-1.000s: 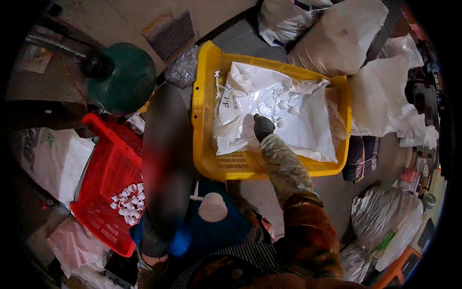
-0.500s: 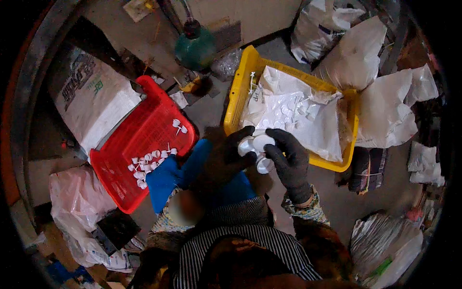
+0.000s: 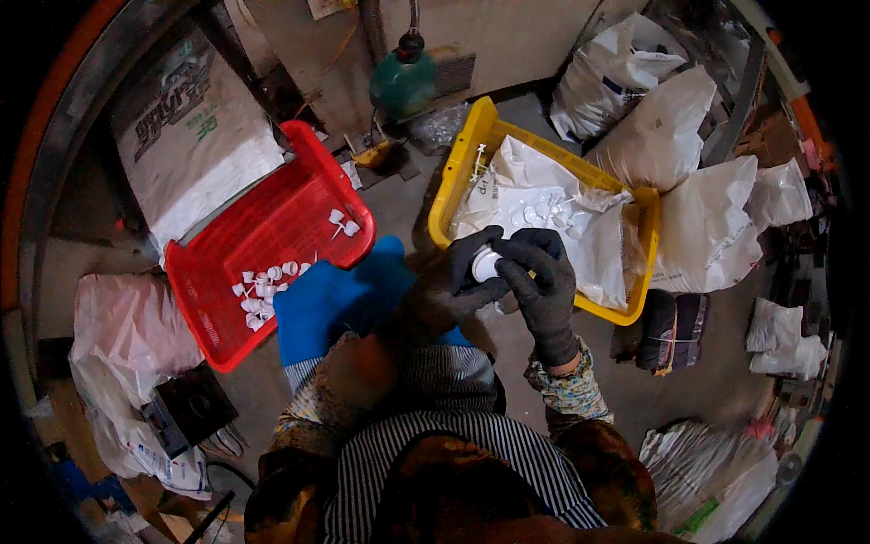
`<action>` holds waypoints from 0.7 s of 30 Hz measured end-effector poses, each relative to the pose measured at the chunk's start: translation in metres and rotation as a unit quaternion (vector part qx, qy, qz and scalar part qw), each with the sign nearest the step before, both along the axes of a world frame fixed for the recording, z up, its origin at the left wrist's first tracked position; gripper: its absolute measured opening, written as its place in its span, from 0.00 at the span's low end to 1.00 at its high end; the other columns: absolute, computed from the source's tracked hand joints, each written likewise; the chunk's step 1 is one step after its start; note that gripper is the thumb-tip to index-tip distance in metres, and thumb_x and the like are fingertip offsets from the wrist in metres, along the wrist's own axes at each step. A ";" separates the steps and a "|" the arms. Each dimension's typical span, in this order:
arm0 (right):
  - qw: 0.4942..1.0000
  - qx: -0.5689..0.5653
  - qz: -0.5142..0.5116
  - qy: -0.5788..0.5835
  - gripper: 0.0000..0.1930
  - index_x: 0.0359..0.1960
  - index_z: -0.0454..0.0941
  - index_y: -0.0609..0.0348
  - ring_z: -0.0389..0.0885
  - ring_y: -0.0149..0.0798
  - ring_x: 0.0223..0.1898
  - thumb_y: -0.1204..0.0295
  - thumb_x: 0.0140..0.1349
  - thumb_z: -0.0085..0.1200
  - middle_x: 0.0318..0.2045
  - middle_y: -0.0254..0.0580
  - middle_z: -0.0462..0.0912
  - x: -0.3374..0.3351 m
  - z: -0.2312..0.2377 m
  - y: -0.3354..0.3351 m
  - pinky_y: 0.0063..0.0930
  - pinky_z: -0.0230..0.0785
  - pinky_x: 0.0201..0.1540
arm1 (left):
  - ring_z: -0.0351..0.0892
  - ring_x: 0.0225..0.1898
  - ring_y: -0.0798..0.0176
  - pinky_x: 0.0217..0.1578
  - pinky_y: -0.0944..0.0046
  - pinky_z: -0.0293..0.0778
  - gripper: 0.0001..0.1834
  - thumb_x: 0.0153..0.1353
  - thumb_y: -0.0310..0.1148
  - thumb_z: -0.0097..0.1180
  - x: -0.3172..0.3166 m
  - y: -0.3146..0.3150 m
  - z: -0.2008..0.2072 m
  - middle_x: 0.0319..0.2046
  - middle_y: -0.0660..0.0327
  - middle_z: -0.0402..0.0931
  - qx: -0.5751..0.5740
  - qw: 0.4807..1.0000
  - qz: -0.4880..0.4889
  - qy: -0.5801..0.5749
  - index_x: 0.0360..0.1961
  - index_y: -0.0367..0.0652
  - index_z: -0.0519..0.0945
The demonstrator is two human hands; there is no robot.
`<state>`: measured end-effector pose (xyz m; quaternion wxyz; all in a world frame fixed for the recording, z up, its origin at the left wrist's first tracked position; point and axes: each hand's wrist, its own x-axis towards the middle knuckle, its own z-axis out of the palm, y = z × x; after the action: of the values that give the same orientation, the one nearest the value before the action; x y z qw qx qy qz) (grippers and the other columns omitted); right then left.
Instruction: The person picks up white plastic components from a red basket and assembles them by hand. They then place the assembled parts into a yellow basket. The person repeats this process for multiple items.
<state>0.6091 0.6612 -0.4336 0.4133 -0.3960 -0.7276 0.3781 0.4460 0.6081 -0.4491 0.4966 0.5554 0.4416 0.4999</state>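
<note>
Both my hands wear dark gloves and meet in front of my lap. My left hand (image 3: 450, 288) grips a white round plastic cap (image 3: 486, 265) between thumb and fingers. The closed fingers of my right hand (image 3: 542, 283) press against the right side of that cap. Another white piece (image 3: 507, 305) shows partly under the right-hand fingers; most of it is hidden. Just beyond my hands, the yellow basket (image 3: 450, 186) holds an opened white sack (image 3: 580, 249) with white discs inside. At left, the red basket (image 3: 222, 218) holds several white capped pieces with thin stems (image 3: 260, 295).
White sacks (image 3: 657, 136) stand right of the yellow basket, with a tied dark bundle (image 3: 672, 331) nearer. A green round container (image 3: 403, 86) stands by the far wall. A printed sack (image 3: 204, 136) leans behind the red basket; pale plastic bags (image 3: 136, 335) and a black box (image 3: 192, 408) lie left.
The hands have drawn closer together and turned the caps. Several white caps showed between the fingers before; now mainly one shows, edge tilted. The whole view has shifted slightly.
</note>
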 end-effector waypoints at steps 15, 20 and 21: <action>0.962 -0.223 0.109 0.111 0.26 0.61 0.67 0.62 0.76 0.37 0.50 0.76 0.60 0.56 0.52 0.45 0.73 -0.007 0.017 -0.009 0.27 0.72 0.52 | 0.73 0.52 0.48 0.52 0.56 0.72 0.22 0.63 0.22 0.49 0.001 -0.016 0.006 0.53 0.45 0.68 0.124 0.983 0.106 0.079 0.59 0.34 0.65; 0.923 -0.307 0.127 0.194 0.29 0.64 0.62 0.64 0.73 0.38 0.55 0.75 0.61 0.55 0.57 0.46 0.71 -0.011 0.016 -0.013 0.30 0.65 0.59 | 0.68 0.56 0.45 0.56 0.53 0.67 0.23 0.60 0.21 0.49 0.010 -0.011 0.004 0.54 0.44 0.66 0.171 0.972 0.133 0.094 0.58 0.34 0.67; 0.917 -0.314 0.142 0.202 0.29 0.65 0.61 0.65 0.72 0.38 0.56 0.75 0.61 0.55 0.58 0.46 0.70 -0.011 0.013 -0.012 0.31 0.64 0.60 | 0.69 0.55 0.45 0.56 0.53 0.68 0.23 0.60 0.21 0.49 0.011 -0.011 0.004 0.54 0.44 0.66 0.178 0.968 0.133 0.113 0.57 0.33 0.67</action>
<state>0.5982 0.6488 -0.4203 0.3481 -0.3129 -0.5212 0.7136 0.4566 0.5973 -0.4449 0.2653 0.6241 0.4689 0.5659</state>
